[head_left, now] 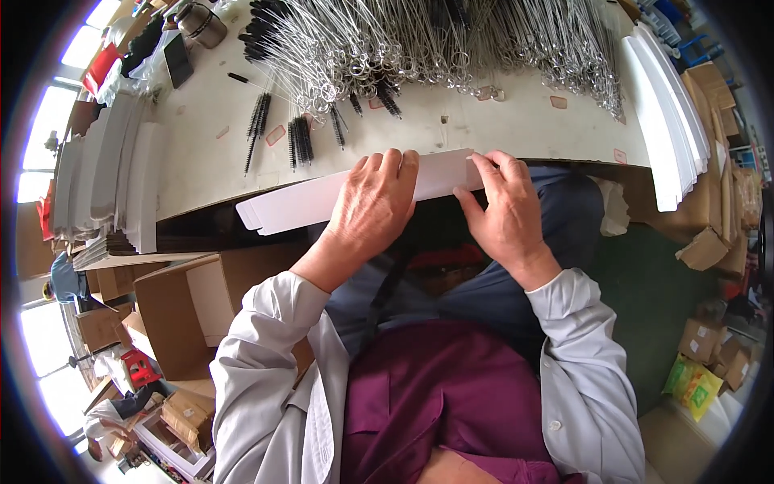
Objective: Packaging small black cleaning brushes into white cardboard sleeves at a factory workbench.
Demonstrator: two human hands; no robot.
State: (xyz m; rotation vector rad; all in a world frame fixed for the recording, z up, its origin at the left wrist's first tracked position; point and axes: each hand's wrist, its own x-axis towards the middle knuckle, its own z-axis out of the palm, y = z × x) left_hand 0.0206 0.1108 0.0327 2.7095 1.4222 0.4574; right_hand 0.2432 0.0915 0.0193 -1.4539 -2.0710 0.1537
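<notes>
A long, narrow white carton (pixel 294 206) is held slanting in front of me at the table's near edge, its left end lower. My left hand (pixel 372 195) is wrapped over its middle, fingers closed on it. At the carton's right end, my right hand (pixel 509 208) has fingertips on the upper corner and the thumb at the lower edge, gripping that end. Beyond my hands lies a big heap of wire-handled brushes (pixel 387 60) with ring ends. A few black-bristled brushes (pixel 300 141) lie closer, near the carton. What is inside the carton is hidden.
White flat cartons stand stacked at the table's left (pixel 105 173) and right (pixel 665 121). An open cardboard box (pixel 173 310) sits below on the left. A metal flask (pixel 200 26) stands at the back left of the table (pixel 193 161). Another person (pixel 113 415) is at lower left.
</notes>
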